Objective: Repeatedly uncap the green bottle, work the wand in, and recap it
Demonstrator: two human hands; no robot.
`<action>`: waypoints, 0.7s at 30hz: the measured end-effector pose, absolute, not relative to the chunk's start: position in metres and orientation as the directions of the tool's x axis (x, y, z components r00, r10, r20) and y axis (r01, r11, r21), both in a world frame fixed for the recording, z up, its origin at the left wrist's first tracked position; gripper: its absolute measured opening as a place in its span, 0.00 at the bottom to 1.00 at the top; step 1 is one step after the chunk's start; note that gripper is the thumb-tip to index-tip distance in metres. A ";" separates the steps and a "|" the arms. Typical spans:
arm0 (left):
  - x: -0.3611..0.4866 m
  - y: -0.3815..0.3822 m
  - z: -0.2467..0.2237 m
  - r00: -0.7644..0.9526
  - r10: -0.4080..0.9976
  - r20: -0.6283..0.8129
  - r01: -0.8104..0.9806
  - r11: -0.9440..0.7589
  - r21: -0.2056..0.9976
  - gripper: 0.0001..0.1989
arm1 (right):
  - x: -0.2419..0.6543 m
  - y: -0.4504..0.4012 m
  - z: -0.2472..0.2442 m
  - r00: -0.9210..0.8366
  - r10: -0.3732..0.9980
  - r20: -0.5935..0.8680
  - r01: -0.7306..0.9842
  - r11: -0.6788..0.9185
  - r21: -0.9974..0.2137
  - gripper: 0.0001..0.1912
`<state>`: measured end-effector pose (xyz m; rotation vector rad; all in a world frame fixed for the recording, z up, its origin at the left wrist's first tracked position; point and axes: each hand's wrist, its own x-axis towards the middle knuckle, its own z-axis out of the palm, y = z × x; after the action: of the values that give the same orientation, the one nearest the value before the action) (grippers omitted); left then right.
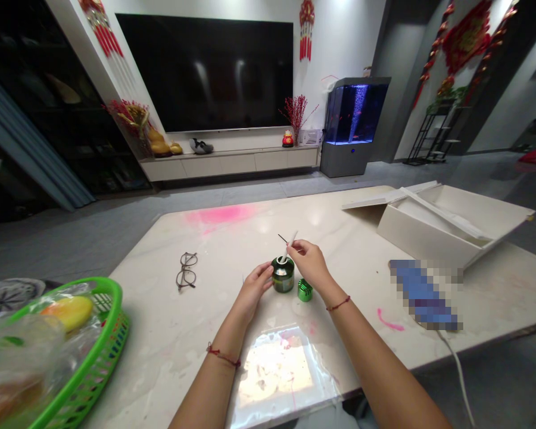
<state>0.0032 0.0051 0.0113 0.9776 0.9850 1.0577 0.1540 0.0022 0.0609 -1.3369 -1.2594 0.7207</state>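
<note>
A dark green glass bottle (283, 275) stands upright near the middle of the table. My left hand (255, 287) holds it from the left side, fingers against the glass. My right hand (309, 261) pinches a white stick (293, 239) at the bottle's mouth; the stick's lower end is at the opening. A thin dark stick (283, 238) also shows by the fingertips; whether they hold it too is unclear. Just right of the bottle, below my right hand, a shiny green cap (304, 290) rests on the table. Both wrists wear red string bracelets.
Glasses (187, 271) lie on the table (161, 333) at left, near a green basket (116, 310) of bagged items. A clear sheet (277, 375) lies at the near edge. An open white box (424, 238) and a blurred-out blue object with a cable (422, 295) are at right.
</note>
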 end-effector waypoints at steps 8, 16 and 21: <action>0.003 0.006 0.010 0.191 0.967 -0.166 -0.220 0.207 0.953 0.23 | 0.152 0.003 0.064 0.301 0.896 0.327 0.321 0.228 -0.919 0.26; 0.004 0.006 0.012 0.175 0.967 -0.183 -0.242 0.223 0.944 0.24 | 0.150 -0.002 0.070 0.296 0.854 0.428 0.441 0.275 -0.854 0.24; 0.005 0.005 0.014 0.166 0.970 -0.179 -0.243 0.216 0.946 0.23 | 0.151 -0.001 0.070 0.336 0.828 0.449 0.448 0.279 -0.849 0.18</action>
<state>0.0046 0.0047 0.0141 0.9379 1.0052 1.0742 0.1511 -0.0014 0.0699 -1.3508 -1.2921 0.3844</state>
